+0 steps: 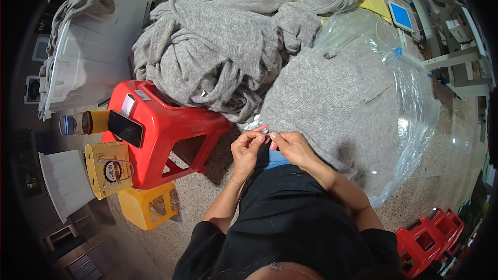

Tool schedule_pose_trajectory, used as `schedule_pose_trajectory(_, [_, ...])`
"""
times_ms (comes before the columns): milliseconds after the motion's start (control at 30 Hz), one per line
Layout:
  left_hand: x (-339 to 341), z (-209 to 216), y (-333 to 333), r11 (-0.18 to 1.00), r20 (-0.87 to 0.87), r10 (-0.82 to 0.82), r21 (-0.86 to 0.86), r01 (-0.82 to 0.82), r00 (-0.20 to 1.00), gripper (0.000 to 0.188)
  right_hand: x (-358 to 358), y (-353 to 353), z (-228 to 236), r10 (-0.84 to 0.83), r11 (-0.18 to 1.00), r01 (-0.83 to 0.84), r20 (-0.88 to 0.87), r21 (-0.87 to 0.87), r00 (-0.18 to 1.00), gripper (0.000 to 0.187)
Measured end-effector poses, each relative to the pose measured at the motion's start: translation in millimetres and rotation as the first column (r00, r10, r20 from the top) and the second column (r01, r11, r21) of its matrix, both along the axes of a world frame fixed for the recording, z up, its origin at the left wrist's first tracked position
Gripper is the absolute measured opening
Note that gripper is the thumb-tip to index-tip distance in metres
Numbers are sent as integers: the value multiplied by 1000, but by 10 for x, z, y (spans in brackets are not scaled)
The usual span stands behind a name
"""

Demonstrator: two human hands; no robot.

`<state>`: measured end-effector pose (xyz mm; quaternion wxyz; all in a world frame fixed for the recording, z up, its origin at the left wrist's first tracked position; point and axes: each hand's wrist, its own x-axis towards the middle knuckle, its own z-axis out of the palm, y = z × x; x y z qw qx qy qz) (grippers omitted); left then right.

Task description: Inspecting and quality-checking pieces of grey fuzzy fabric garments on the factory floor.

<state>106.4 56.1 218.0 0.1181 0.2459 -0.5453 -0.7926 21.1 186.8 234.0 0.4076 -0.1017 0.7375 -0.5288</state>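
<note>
My left hand (246,151) and my right hand (292,148) meet in front of my body, fingers pinched together. Between their fingertips is a small silvery-grey thing (265,131), too small to make out. Just beyond and to the right of my hands lies a spread-out grey knitted piece (332,93), on clear plastic sheeting (415,109). Its near edge comes close to my right hand and forearm. A large heap of grey knitwear (212,46) rises ahead, beyond my left hand.
At left stands a red stool (171,124) bearing a phone (125,128). Beside it are a bottle (83,123), a yellow paper bag (108,170), a small yellow stool (148,205) and a white bin (98,46). More red stools (430,238) stand lower right; metal frames (456,59) are far right.
</note>
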Motion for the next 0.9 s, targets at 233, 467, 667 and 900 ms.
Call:
schedule_pose_trajectory(233, [5, -1, -27, 999, -3, -34, -7, 34, 999, 5, -7, 7, -52, -25, 999, 25, 0, 33, 1000, 43])
schedule_pose_trajectory(467, [-6, -52, -65, 999, 45, 32, 8, -32, 999, 10, -84, 74, 137, 7, 999, -7, -14, 41, 1000, 45])
schedule_pose_trajectory(667, [-33, -47, -120, 847, 123, 332, -476, -238, 935, 5, -247, 517, 324, -410, 898, 439, 294, -38, 864, 42])
schedule_pose_trajectory(900, [-51, 32, 245, 597, 68, -136, -791, 136, 988, 20, -134, 648, 295, -386, 904, 418, 252, -88, 887, 41])
